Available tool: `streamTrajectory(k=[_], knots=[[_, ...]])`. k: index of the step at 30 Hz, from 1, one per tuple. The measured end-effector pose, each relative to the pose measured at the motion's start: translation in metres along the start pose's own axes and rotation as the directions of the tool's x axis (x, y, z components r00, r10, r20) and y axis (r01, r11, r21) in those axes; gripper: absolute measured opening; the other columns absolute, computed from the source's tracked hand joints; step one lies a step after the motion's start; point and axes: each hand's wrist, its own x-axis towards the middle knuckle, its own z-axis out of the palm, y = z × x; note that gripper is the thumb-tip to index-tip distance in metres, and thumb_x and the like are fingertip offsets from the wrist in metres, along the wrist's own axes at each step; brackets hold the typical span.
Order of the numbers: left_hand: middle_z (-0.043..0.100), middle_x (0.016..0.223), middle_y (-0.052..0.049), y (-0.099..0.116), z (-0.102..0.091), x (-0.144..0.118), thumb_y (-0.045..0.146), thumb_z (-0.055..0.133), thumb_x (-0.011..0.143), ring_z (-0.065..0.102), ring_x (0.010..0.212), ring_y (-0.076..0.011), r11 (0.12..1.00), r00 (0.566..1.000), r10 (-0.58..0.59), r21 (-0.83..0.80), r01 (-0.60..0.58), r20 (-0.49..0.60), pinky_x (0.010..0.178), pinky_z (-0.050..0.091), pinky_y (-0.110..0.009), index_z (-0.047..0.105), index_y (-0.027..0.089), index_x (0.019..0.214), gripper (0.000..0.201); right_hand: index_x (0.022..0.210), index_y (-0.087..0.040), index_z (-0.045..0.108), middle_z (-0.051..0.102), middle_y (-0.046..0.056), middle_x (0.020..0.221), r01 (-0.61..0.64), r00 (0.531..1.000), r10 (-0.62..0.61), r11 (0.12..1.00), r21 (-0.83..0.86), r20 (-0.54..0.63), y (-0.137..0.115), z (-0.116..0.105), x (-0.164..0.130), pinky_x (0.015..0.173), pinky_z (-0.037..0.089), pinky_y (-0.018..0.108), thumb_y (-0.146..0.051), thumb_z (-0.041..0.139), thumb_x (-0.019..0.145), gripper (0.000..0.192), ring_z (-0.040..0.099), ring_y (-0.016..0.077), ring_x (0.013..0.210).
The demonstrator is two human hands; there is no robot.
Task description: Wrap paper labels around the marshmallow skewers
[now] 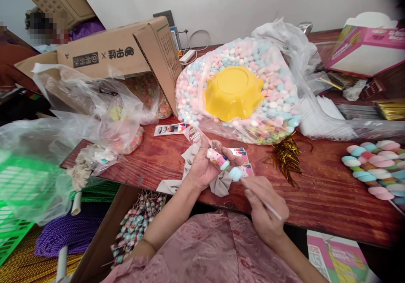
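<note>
Over the table's front edge, my left hand (204, 164) is closed around a small printed plastic wrapper (218, 159), its fingers curled. My right hand (265, 209) pinches a thin white stick (268, 207). At the stick's far end a pale blue marshmallow (236, 174) shows just beside the wrapper's open-looking lower end. Whether more sweets sit inside the wrapper is hard to make out. Under my left hand lie crumpled grey cloth or paper (221, 186) and printed wrappers (245, 158). Another flat printed wrapper (169, 129) lies to the left.
A large clear bag of pastel marshmallows (190, 84) carries an upturned yellow bowl (236, 91). Cardboard box (117, 50) and plastic bags stand left. Marshmallow skewers (376, 169) lie right, near a clear tray (348, 126). Gold tinsel (287, 156) lies between. A person is at far left.
</note>
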Motion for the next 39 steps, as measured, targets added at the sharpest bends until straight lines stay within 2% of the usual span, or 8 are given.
streamTrajectory(k=[5,9,12,15,19,23,31,39], knots=[[0.067,0.069,-0.004,-0.002,-0.005,0.0,0.06,0.059,0.086,0.072,0.081,-0.0258,1.0,0.999,-0.017,-0.016,0.016,-0.048,0.086,0.055,-0.047,0.06,0.015,0.074,0.046,0.129,-0.031,0.065,0.076,0.003,0.102,0.441,0.869,-0.367,0.879,-0.184,0.332,0.004,-0.01,0.009,0.076,0.052,0.037,-0.009,0.058,0.085,0.05,0.068,0.0191,0.087],[0.063,0.062,-0.004,0.001,-0.006,-0.001,0.07,0.056,0.082,0.072,0.082,-0.028,0.999,0.998,0.011,-0.052,-0.014,-0.061,0.082,0.055,-0.046,0.058,0.017,0.069,0.056,0.114,-0.033,0.073,0.076,0.003,0.1,-0.028,0.997,0.026,0.999,0.028,0.078,0.013,-0.006,0.01,0.079,0.054,0.037,-0.014,0.061,0.087,0.035,0.069,0.0197,0.089],[0.061,0.057,-0.004,0.003,-0.006,-0.002,0.074,0.053,0.081,0.072,0.084,-0.0305,1.0,0.999,0.023,-0.02,-0.024,-0.04,0.081,0.055,-0.048,0.057,0.017,0.064,0.06,0.1,-0.032,0.077,0.076,0.002,0.095,-0.369,0.91,0.41,0.871,0.325,-0.066,0.013,0.006,0.003,0.077,0.056,0.035,-0.024,0.063,0.089,0.019,0.07,0.019,0.086],[0.062,0.058,-0.004,0.001,-0.005,-0.003,0.07,0.054,0.084,0.071,0.087,-0.0312,0.999,1.0,0.026,0.041,-0.025,-0.018,0.085,0.053,-0.052,0.052,0.016,0.06,0.059,0.101,-0.031,0.077,0.077,0.003,0.096,-0.449,0.852,0.515,0.81,0.378,-0.09,0.006,0.018,-0.007,0.074,0.056,0.035,-0.026,0.064,0.09,0.018,0.07,0.0189,0.083],[0.062,0.059,-0.004,-0.005,-0.002,-0.005,0.069,0.054,0.085,0.07,0.088,-0.03,0.998,0.999,0.045,0.053,-0.045,-0.011,0.087,0.052,-0.053,0.052,0.017,0.062,0.057,0.118,-0.033,0.071,0.075,0.003,0.105,-0.069,0.996,0.072,0.996,0.056,-0.051,-0.003,0.015,-0.007,0.08,0.054,0.038,-0.011,0.062,0.086,0.04,0.069,0.0208,0.092],[0.057,0.056,-0.002,-0.006,0.0,-0.006,0.072,0.049,0.085,0.068,0.076,-0.0254,0.999,0.998,0.0,0.051,0.004,-0.063,0.084,0.054,-0.049,0.052,0.017,0.061,0.06,0.134,-0.032,0.06,0.076,0.003,0.106,0.425,0.896,-0.376,0.881,-0.21,0.236,0.004,0.001,0.01,0.074,0.053,0.037,-0.007,0.059,0.083,0.058,0.068,0.0212,0.088],[0.047,0.05,0.002,0.006,-0.002,-0.002,0.061,0.051,0.09,0.051,0.049,-0.0122,0.989,0.976,0.112,-0.075,-0.128,-0.185,0.076,0.055,-0.039,0.046,0.017,0.053,0.058,0.152,-0.029,0.037,0.058,0.01,0.139,0.039,0.895,0.073,0.97,-0.238,0.44,0.004,-0.032,0.005,0.096,0.054,0.041,-0.034,0.069,0.086,0.073,0.059,0.0275,0.123],[0.06,0.064,-0.001,-0.006,0.0,-0.004,0.063,0.06,0.084,0.063,0.064,-0.0183,0.984,0.977,0.089,-0.133,-0.116,-0.194,0.086,0.053,-0.049,0.06,0.017,0.066,0.049,0.106,-0.015,0.065,0.07,0.005,0.081,0.293,0.944,-0.164,0.818,-0.495,0.286,0.001,-0.019,0.006,0.066,0.05,0.025,-0.01,0.056,0.091,0.017,0.066,0.0149,0.069]])
